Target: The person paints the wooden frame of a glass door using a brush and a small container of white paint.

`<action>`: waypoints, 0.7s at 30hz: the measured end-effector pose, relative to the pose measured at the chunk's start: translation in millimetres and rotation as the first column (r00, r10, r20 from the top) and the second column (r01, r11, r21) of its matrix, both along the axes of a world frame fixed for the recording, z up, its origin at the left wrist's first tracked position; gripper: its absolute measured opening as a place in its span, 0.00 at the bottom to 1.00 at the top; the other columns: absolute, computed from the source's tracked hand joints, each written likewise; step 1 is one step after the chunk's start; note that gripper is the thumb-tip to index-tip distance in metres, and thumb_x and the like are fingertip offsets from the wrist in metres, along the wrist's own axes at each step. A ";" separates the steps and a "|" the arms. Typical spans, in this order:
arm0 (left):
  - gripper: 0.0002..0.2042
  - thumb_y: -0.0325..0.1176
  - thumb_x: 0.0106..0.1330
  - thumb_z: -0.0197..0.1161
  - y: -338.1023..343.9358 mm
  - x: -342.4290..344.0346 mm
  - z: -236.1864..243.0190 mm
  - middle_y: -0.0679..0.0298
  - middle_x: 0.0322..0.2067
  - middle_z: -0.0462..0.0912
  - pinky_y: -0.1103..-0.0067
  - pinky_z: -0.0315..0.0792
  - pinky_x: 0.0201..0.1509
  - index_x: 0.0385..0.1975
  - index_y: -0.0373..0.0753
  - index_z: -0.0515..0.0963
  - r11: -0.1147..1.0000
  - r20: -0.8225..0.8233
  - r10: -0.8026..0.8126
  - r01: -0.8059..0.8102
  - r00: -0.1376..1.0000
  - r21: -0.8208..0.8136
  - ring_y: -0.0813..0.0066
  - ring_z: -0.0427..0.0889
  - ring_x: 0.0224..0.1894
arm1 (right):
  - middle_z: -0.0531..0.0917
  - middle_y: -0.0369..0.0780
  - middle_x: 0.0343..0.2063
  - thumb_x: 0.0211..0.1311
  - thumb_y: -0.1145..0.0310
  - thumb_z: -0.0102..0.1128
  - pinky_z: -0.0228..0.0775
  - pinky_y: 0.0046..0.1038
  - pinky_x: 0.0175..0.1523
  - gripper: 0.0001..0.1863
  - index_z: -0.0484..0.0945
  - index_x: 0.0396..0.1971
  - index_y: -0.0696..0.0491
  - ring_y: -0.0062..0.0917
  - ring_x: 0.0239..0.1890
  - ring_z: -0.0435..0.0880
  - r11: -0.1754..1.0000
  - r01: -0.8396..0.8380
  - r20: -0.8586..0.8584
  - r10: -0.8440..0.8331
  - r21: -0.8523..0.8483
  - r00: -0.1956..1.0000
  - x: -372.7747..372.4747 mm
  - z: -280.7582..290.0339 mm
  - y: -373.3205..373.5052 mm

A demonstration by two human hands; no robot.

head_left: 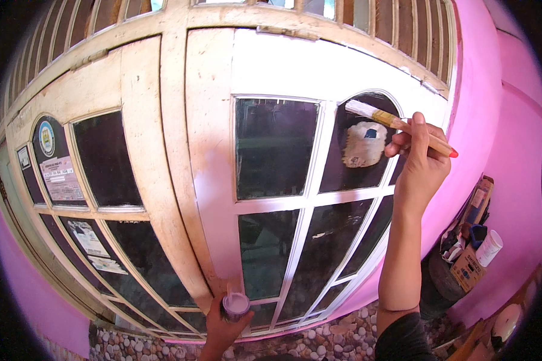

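Raised at the upper right, my right hand (424,153) grips a paintbrush (397,123) by its wooden handle, which ends in a red tip. White paint coats the bristles, which lie in front of a dark arched glass pane near its white frame. Low in the middle, my left hand (224,325) is wrapped round a small cup (236,305) of whitish paint. The right window panel (277,66) is mostly painted white. Its left upright (206,138) shows patches of bare cream and pale white. A torn paper sticker (365,144) clings to the arched pane.
On the left stands an unpainted cream panel (141,120) with stickers on its glass. Slatted openings (397,24) run above. At the right, a cardboard box (468,269) and a white container (489,248) sit against a pink wall (517,198). Pebble-patterned floor (337,334) lies below.
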State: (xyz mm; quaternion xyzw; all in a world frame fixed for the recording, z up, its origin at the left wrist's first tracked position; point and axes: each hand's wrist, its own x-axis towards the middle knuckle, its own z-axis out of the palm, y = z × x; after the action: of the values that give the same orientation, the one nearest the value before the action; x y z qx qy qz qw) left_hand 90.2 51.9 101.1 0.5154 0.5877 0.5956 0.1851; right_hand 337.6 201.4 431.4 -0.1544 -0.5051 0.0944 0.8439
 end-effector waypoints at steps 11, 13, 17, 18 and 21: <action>0.37 0.32 0.49 0.80 -0.9 1.6 -8.9 0.55 0.49 0.76 0.70 0.75 0.54 0.58 0.33 0.65 0.995 0.074 -0.092 0.093 0.993 -0.021 0.65 0.79 0.52 | 0.83 0.42 0.27 0.67 0.64 0.62 0.75 0.21 0.30 0.14 0.79 0.38 0.63 0.21 0.23 0.82 0.991 -0.123 -0.011 0.124 0.056 0.992 11.4 27.1 13.3; 0.37 0.32 0.48 0.80 -2.3 2.3 -10.8 0.55 0.49 0.76 0.70 0.75 0.54 0.58 0.34 0.65 0.996 0.052 -0.084 0.085 0.995 -0.030 0.65 0.79 0.52 | 0.83 0.41 0.26 0.67 0.65 0.62 0.76 0.21 0.31 0.14 0.79 0.38 0.63 0.21 0.23 0.83 0.984 -0.172 0.069 0.169 0.044 0.983 3.7 35.0 10.8; 0.37 0.34 0.48 0.80 -4.9 5.6 -11.8 0.54 0.46 0.78 0.71 0.76 0.51 0.57 0.32 0.67 1.000 0.042 -0.027 0.026 0.999 0.017 0.66 0.80 0.49 | 0.83 0.41 0.27 0.67 0.64 0.63 0.76 0.23 0.33 0.15 0.80 0.39 0.62 0.22 0.24 0.83 0.975 -0.218 0.168 0.208 0.042 0.964 -7.1 44.9 11.8; 0.37 0.35 0.47 0.81 -5.4 6.2 -11.4 0.53 0.44 0.80 0.73 0.76 0.50 0.56 0.30 0.68 0.999 0.033 0.011 -0.012 0.999 0.041 0.67 0.81 0.47 | 0.83 0.41 0.26 0.67 0.64 0.63 0.76 0.23 0.32 0.15 0.80 0.39 0.62 0.22 0.24 0.82 0.981 -0.192 0.186 0.183 0.032 0.965 -8.1 46.8 13.7; 0.37 0.34 0.47 0.81 -7.9 7.4 -4.8 0.54 0.44 0.80 0.73 0.76 0.50 0.55 0.29 0.68 1.000 0.083 -0.015 0.015 0.996 0.005 0.67 0.81 0.47 | 0.83 0.41 0.26 0.67 0.64 0.63 0.75 0.22 0.31 0.14 0.80 0.37 0.62 0.21 0.24 0.81 0.999 -0.034 0.177 0.039 -0.031 0.983 -0.5 47.8 18.1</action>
State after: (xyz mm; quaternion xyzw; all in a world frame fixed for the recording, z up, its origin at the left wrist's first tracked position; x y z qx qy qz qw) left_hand 97.7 44.0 96.3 0.4947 0.5745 0.6164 0.2129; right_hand 337.1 219.4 479.2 -0.1645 -0.5796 0.1025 0.7915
